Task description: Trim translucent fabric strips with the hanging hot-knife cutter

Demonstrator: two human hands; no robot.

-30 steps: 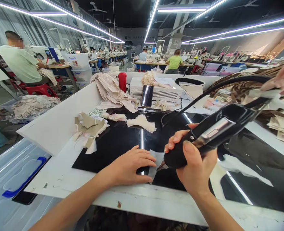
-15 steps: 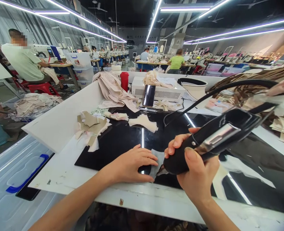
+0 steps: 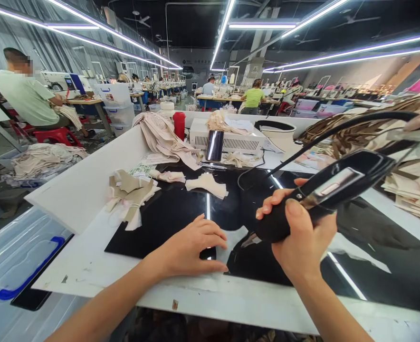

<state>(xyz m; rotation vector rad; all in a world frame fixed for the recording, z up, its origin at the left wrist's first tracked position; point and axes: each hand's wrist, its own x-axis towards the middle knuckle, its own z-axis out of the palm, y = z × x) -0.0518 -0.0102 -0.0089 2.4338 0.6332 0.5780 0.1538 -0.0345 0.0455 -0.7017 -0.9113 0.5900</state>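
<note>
My left hand (image 3: pixel 197 247) lies on the black glossy board (image 3: pixel 167 213) with fingers spread and thumb apart. Its fingertips touch the edge of a small thin pale fabric piece (image 3: pixel 235 240). In my right hand (image 3: pixel 306 232) is a black corded hand tool (image 3: pixel 333 183) with a silvery plate on its side and a metal tip pointing down-left. The tip is just right of the pale piece, above the board; whether it touches cannot be made out. White fabric (image 3: pixel 357 251) lies right of my right hand, partly hidden by it.
Cream cut pieces (image 3: pixel 207 184) and a tan bundle (image 3: pixel 131 190) lie on the board's far left. Behind stand a phone (image 3: pixel 214 146), a white vented box (image 3: pixel 198 130) and a red container (image 3: pixel 179 125). The tool's black cable (image 3: pixel 324 137) arches right. A person (image 3: pixel 28 95) sits far left.
My right hand has moved the tool right and slightly up, so its tip is off the pale piece. My left hand stays on the piece's edge. The view has shifted slightly.
</note>
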